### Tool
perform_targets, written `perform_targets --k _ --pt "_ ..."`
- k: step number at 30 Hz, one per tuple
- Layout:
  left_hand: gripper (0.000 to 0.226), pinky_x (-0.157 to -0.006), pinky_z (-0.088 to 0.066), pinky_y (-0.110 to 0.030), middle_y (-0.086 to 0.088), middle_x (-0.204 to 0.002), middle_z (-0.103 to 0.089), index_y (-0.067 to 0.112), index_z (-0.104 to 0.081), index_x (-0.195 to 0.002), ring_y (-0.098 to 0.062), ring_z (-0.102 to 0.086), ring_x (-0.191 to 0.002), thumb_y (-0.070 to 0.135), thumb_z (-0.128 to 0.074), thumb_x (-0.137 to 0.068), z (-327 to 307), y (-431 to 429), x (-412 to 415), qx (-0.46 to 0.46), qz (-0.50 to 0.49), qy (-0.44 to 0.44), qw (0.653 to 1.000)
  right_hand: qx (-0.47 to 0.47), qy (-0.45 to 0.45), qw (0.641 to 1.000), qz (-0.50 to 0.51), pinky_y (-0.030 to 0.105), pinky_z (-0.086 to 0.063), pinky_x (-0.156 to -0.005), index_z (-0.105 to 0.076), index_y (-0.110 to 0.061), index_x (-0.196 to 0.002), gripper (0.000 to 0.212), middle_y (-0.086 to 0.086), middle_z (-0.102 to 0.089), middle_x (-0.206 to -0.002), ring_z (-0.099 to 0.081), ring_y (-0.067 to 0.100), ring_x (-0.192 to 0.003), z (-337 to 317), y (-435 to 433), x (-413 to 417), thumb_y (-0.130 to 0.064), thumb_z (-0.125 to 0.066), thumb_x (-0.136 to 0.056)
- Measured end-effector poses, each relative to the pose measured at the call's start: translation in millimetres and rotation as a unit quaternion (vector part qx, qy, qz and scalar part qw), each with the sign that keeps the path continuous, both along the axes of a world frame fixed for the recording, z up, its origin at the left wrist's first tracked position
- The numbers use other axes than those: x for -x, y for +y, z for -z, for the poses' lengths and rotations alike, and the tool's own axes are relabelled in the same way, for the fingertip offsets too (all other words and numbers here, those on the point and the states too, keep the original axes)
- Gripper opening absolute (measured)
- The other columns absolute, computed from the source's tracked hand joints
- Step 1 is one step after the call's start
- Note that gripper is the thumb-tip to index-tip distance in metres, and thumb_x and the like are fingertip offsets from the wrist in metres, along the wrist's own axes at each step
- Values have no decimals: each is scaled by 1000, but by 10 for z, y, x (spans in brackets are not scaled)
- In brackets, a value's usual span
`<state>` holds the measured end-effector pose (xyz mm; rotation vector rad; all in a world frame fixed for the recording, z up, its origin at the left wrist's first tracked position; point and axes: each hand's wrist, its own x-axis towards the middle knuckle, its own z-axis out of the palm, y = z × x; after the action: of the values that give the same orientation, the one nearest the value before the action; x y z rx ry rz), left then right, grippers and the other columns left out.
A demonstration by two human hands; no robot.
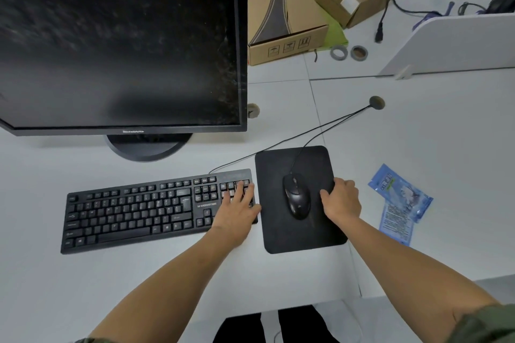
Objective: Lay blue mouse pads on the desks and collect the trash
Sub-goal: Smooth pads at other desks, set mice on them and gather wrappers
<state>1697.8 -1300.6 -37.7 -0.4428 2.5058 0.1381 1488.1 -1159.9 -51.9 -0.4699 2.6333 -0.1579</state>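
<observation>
White desk (117, 273) fills the view, and on it lies a black mouse pad (299, 234) just right of the keyboard (133, 211), with a black wired mouse (297, 195) resting on its middle. No blue face of the pad shows from here; the blue item in sight is a plastic wrapper (400, 192) lying on the desk to the right of the pad, with a printed blue leaflet (395, 228) partly under it; their print is too small to read. The right hand (341, 199) grips the pad's right edge, fingers curled over it, forearm stretched forward. The left hand (238, 207) rests flat with fingers spread on the keyboard's number keys, touching the pad's left edge with its thumb side and clasping nothing. White lettering on the keyboard reads "MONSTER". The dark monitor (119, 44) behind bears "Lenovo" on its lower bezel and a small blue-bordered label at its top right corner. Farther back stand two cardboard boxes (284, 17), the nearer printed with handling symbols, and two tape rolls (348, 52) beside them.
</observation>
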Motion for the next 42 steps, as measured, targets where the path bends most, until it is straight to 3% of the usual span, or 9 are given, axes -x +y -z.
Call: perform_targets --k 8,13,19,23,25,30,34,37,42 --pt "55 -117 -17 -55 -16 -160 10 20 -30 -142 -40 11 -147 7 -50 -93 -1 72 -53 0 -9 15 1000 26 -18 999 -27 38 -48 -91 -46 -8 -136 50 15 -49 -128 -51 31 -115 72 -54 119 -20 -64 -91" --pt "49 -118 -8 -55 -18 -161 6 18 -33 -143 -41 7 -147 13 -46 -96 -30 178 -33 16 19 18 1000 72 -58 994 -58 40 -48 -97 -42 -12 -142 57 12 -52 -131 -51 29 -120 114 -160 54 -16 -64 -90" --pt "58 -119 -5 -55 -17 -160 -6 16 -28 -149 -42 6 -146 16 -48 -95 -9 374 -115 24 54 -2 998 188 -23 981 -38 36 -47 -92 -55 -14 -130 35 7 -55 -126 -54 25 -115 13 -197 -195 -29 -45 -100" --pt "60 -119 -4 -55 -15 -161 -5 14 -22 -152 -42 7 -146 18 -46 -97 -22 418 -172 21 71 -12 997 115 -54 986 -105 39 -49 -89 -43 -20 -139 68 3 -46 -132 -50 24 -120 -72 -251 -371 -59 -58 -85" --pt "61 -119 -3 -55 -15 -161 -4 13 -20 -152 -42 8 -146 18 -46 -97 -14 442 -206 21 77 -14 997 67 -55 987 -133 38 -48 -87 -36 -20 -143 81 4 -44 -133 -49 24 -120 -75 -271 -456 -59 -66 -78" --pt "64 -118 -4 -56 -15 -161 -5 12 -20 -152 -42 7 -146 18 -49 -96 7 437 -261 26 100 -10 995 52 -55 989 -125 36 -49 -84 -33 -22 -144 81 6 -45 -130 -51 25 -116 -62 -208 -530 -52 -69 -79" --pt "62 -118 -9 -56 -17 -159 -12 11 -28 -149 -43 -2 -146 17 -53 -93 19 430 -279 35 119 6 992 92 -36 993 -58 41 -47 -93 -36 -21 -145 71 4 -44 -138 -45 25 -126 -82 -4 -526 -57 -57 -87" --pt "45 -107 -28 -46 -17 -138 -39 8 -50 -131 -36 -32 -130 11 -57 -87 16 537 -317 19 101 45 994 75 11 996 55 45 -46 -93 -44 -13 -139 56 13 -47 -136 -46 31 -123 -109 213 -367 -45 -53 -94" --pt "38 -99 -33 -39 -13 -128 -42 5 -52 -125 -29 -39 -115 8 -52 -87 49 796 -382 -20 75 49 996 16 -102 981 167 37 -46 -80 -50 -8 -125 42 15 -60 -118 -59 35 -105 -12 580 -208 -29 -62 -91"
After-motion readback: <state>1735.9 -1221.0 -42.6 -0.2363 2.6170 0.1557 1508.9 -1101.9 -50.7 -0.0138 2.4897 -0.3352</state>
